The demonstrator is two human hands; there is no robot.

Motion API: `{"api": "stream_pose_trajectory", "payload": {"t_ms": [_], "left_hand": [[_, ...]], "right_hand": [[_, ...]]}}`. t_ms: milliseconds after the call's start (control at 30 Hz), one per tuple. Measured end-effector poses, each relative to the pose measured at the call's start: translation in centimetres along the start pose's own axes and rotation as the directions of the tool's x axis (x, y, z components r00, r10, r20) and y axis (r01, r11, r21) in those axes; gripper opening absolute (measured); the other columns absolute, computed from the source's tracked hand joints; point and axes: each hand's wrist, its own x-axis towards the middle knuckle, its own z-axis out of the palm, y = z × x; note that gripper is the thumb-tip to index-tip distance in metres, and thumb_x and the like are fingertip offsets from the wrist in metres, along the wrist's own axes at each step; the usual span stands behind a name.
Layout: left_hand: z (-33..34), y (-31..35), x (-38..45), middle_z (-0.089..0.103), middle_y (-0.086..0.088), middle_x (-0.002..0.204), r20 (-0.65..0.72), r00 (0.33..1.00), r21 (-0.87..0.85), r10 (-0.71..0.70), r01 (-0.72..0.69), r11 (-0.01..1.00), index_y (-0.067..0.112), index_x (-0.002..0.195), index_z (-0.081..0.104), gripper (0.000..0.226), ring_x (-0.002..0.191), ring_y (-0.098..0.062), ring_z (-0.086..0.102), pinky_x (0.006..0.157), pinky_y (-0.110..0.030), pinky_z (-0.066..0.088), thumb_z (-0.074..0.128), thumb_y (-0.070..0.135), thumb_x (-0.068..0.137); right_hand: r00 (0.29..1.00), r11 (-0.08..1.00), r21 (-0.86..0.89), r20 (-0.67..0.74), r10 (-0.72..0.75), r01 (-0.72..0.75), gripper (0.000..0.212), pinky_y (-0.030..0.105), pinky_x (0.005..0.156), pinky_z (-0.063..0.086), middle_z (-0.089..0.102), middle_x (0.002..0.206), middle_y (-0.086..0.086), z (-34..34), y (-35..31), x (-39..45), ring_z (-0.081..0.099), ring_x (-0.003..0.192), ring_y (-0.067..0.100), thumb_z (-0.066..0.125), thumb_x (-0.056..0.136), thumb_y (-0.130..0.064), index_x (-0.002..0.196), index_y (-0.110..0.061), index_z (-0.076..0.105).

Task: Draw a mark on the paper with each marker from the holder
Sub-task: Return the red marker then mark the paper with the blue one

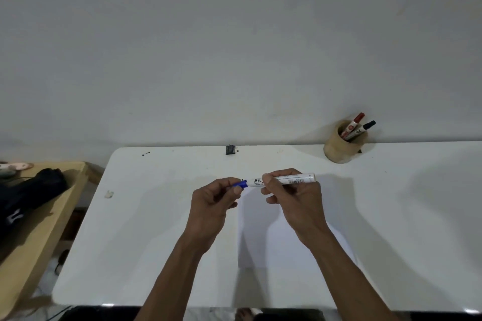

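A white marker (294,179) with a blue cap (241,184) lies level above the table, held at both ends. My right hand (292,198) grips its white barrel. My left hand (214,203) pinches the blue cap at the left end; the cap sits against the barrel. Under my hands lies a white sheet of paper (276,237), with no mark visible on it. At the back right stands a round tan holder (341,148) with a red-capped marker (353,124) and a black-capped marker (365,128) leaning in it.
The white table (146,229) meets a plain wall at the back. A small black clip (230,149) sits at the far edge, a scrap (109,194) at the left. A wooden side table (39,229) with a black bag (28,198) stands to the left.
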Motion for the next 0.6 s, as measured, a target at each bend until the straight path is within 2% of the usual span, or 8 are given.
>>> {"api": "stream_pose_trajectory", "payload": {"t_ms": [133, 267, 533, 600], "left_hand": [[-0.5, -0.1, -1.9, 0.075, 0.008, 0.081, 0.059, 0.998, 0.028, 0.010, -0.012, 1.000, 0.014, 0.099, 0.075, 0.015, 0.076, -0.008, 0.065, 0.076, -0.028, 0.056, 0.065, 0.005, 0.093], [-0.8, -0.1, -3.1, 0.074, 0.000, 0.085, 0.112, 0.994, 0.041, 0.016, -0.021, 0.999, 0.011, 0.100, 0.075, 0.014, 0.078, -0.012, 0.063, 0.072, -0.023, 0.056, 0.064, 0.006, 0.094], [0.2, 0.2, -4.1, 0.072, 0.006, 0.079, 0.210, 0.976, 0.053, 0.059, -0.072, 0.996, 0.008, 0.096, 0.075, 0.011, 0.074, -0.010, 0.060, 0.073, -0.022, 0.056, 0.065, 0.006, 0.093], [0.7, 0.4, -4.1, 0.071, 0.006, 0.078, 0.224, 0.973, 0.043, 0.057, -0.069, 0.997, 0.010, 0.095, 0.075, 0.012, 0.074, -0.011, 0.059, 0.074, -0.023, 0.056, 0.065, 0.005, 0.093]], "right_hand": [[1.000, 1.000, -0.025, 0.008, 0.002, -0.001, 0.007, 0.028, 0.061, 0.059, 0.078, 0.078, 0.009, -0.1, 0.0, -2.2, 0.077, 0.074, 0.023, 0.076, 0.089, -0.013, 0.086, -0.008, 0.074], [1.000, 1.000, -0.028, 0.014, 0.011, -0.010, 0.010, 0.030, 0.063, 0.059, 0.078, 0.078, 0.009, -0.4, -0.1, -3.8, 0.077, 0.073, 0.023, 0.077, 0.089, -0.017, 0.086, -0.007, 0.074], [0.999, 0.995, 0.091, -0.003, 0.051, -0.051, 0.004, 0.033, 0.065, 0.057, 0.078, 0.083, 0.010, -1.9, -0.5, -6.3, 0.075, 0.077, 0.026, 0.077, 0.087, -0.012, 0.089, -0.009, 0.076], [0.996, 0.979, 0.186, -0.010, 0.084, -0.080, 0.008, 0.032, 0.063, 0.057, 0.077, 0.085, 0.010, -3.1, -1.0, -6.5, 0.074, 0.076, 0.024, 0.078, 0.084, -0.014, 0.091, -0.010, 0.075]]}}
